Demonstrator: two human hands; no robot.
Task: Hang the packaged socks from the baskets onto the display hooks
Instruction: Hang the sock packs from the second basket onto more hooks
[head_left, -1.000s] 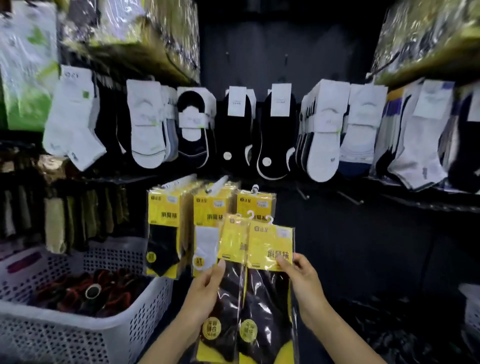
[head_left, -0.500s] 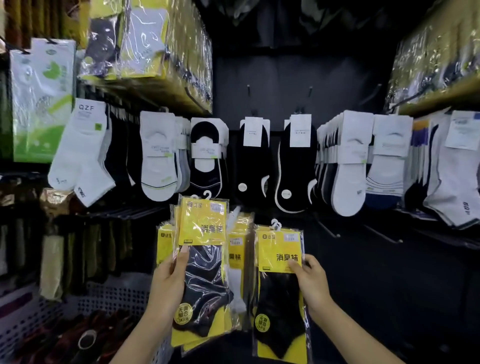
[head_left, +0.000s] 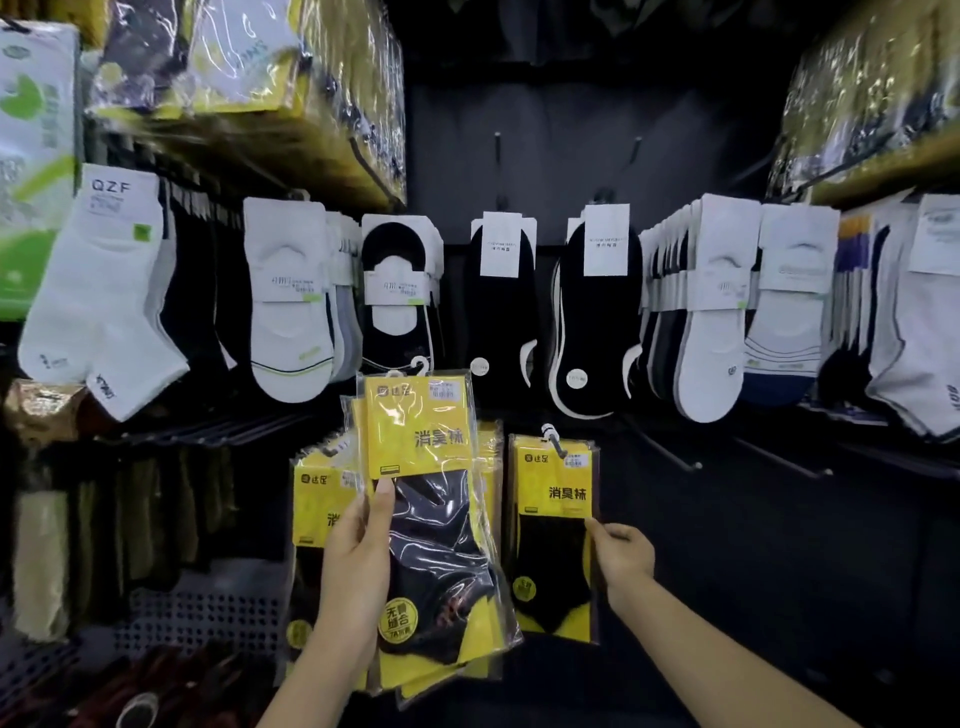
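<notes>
Head view: I see the left hand (head_left: 358, 561) gripping a fanned bundle of yellow-carded sock packs (head_left: 431, 519), thumb pressed on the front card. Just beside it, the right hand (head_left: 623, 558) pinches the edge of a single sock pack (head_left: 553, 545) whose hanger sits on a display hook (head_left: 558, 446).

Head camera: worn up top, facing forward and slightly down at the back panel (head_left: 571, 156).
Range: close, left hand (head_left: 358, 561) and right hand (head_left: 621, 558) up from the bottom edge.
Width: wide, left shelf (head_left: 234, 119) and right shelf (head_left: 883, 171) curving in.
</notes>
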